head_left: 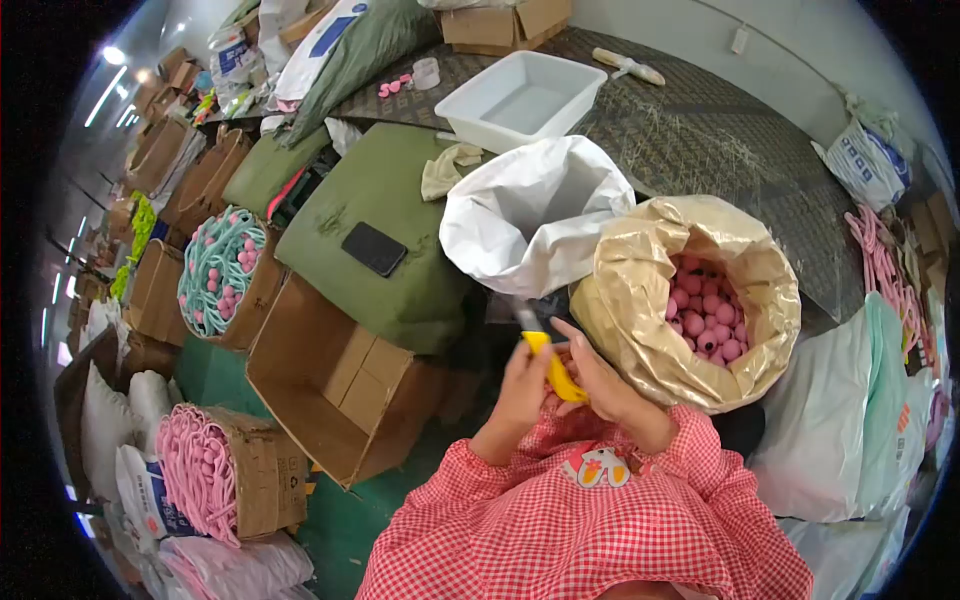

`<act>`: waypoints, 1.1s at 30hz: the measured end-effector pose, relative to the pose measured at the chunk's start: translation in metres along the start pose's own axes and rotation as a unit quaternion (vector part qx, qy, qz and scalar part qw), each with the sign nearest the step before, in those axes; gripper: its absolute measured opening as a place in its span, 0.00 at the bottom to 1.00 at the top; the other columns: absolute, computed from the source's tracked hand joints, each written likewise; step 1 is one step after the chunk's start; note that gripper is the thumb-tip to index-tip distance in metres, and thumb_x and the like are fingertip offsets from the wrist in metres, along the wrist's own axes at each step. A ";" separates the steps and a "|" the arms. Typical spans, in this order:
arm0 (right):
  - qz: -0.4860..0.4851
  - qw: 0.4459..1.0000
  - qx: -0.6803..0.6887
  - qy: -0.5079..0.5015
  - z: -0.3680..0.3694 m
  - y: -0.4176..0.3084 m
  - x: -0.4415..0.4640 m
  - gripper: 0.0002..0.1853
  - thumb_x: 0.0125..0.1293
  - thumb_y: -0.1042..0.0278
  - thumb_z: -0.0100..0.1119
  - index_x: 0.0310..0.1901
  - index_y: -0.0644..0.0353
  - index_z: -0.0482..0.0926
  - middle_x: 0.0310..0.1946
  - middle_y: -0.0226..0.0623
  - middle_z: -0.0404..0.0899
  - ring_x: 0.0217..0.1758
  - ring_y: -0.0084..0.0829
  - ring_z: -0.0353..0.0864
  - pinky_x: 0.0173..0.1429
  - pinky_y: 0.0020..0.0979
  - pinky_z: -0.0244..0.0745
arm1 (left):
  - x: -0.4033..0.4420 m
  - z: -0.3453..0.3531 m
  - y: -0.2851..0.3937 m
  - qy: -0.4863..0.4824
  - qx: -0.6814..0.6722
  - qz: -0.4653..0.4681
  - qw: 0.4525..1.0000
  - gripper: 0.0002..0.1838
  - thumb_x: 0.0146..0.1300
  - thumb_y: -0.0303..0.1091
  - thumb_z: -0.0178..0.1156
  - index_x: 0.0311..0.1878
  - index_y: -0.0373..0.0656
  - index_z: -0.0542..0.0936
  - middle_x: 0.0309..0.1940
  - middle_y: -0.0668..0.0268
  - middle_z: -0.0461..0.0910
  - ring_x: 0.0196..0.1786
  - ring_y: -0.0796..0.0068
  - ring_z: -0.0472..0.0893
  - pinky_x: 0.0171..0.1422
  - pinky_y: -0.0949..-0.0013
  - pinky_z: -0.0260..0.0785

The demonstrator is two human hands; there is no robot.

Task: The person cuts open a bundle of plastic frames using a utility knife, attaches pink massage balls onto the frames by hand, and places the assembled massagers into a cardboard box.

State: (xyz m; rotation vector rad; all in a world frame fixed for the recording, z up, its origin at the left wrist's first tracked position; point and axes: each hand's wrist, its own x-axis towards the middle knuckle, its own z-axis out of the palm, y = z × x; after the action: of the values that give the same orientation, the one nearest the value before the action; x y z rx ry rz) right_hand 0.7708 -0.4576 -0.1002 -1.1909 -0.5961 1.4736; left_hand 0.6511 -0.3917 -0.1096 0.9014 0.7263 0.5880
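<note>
In front of my chest is a yellow-handled tool [556,372], with a blurred grey upper end that looks like a knife blade. My left hand [520,385] is closed around its handle. Close on the other side of the handle is my right hand [606,385], its fingers partly stretched; whether they touch the tool is unclear. Just beyond my hands stands an open white sack [480,235], its bottom out of sight. To the right, a tan sack [630,260] with a rolled-down rim holds many pink balls [712,312] with dark holes.
An empty cardboard box [300,365] lies tilted at left. A phone [374,249] rests on a green bundle [330,190]. Boxes of teal rope [205,270] and pink rope [195,460] stand farther left. A white tub [520,135] sits on the dark table [720,160].
</note>
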 end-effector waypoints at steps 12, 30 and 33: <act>0.139 0.982 -0.126 -0.032 -0.069 0.060 -0.041 0.23 0.78 0.51 0.35 0.57 0.62 0.71 0.39 0.38 0.80 0.34 0.28 0.80 0.40 0.28 0.77 | 0.293 -0.201 0.134 0.152 0.182 0.341 0.910 0.14 0.73 0.37 0.48 0.54 0.38 0.68 0.43 0.61 0.72 0.44 0.66 0.75 0.53 0.62 0.71; 0.077 0.832 -0.542 -0.089 -0.068 0.101 -0.036 0.14 0.68 0.62 0.55 0.48 0.62 0.77 0.40 0.50 0.81 0.44 0.44 0.82 0.48 0.39 0.75 | -0.015 -0.366 -0.067 0.449 0.599 -0.189 0.636 0.22 0.58 0.40 0.56 0.57 0.52 0.79 0.55 0.48 0.77 0.56 0.44 0.77 0.59 0.51 0.69; 0.071 0.798 -0.591 -0.099 -0.056 0.101 -0.033 0.14 0.67 0.60 0.55 0.46 0.62 0.78 0.41 0.52 0.81 0.45 0.51 0.80 0.48 0.44 0.74 | -0.029 -0.384 -0.090 0.324 0.579 -0.215 0.717 0.19 0.58 0.42 0.59 0.53 0.54 0.82 0.49 0.51 0.81 0.53 0.48 0.79 0.55 0.51 0.72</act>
State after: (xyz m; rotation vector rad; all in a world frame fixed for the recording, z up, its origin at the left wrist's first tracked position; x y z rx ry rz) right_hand 0.7746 -0.5290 -0.1964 -2.0442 -1.7637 1.3108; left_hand 0.3521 -0.2719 -0.3381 1.6111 2.0118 -0.0936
